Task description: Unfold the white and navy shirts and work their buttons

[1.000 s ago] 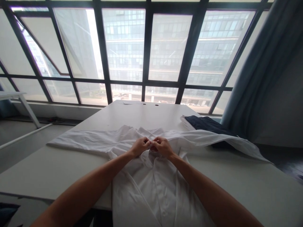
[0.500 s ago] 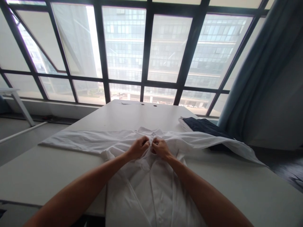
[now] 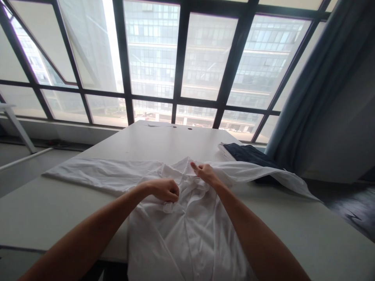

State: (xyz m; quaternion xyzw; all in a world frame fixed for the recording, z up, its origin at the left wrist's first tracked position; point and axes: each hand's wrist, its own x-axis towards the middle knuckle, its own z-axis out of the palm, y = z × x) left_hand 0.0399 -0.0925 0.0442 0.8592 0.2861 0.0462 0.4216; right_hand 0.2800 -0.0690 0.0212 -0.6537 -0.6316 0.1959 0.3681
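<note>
We see that the room is lit mostly by daylight from the large windows (image 3: 152,47) in front of us, so the picture is bright, and one pane on the left has a strong white glare (image 3: 109,50). The white shirt (image 3: 187,230) looks soft, with only light grey shadows in its folds. The left hand (image 3: 164,190) and the right hand (image 3: 206,173) appear a little darker against this light. The curtain (image 3: 304,97) on the right is dim. The window frames (image 3: 180,58) bend toward the edges of the picture, and the fine details look slightly soft, but we notice no strong blur.
</note>
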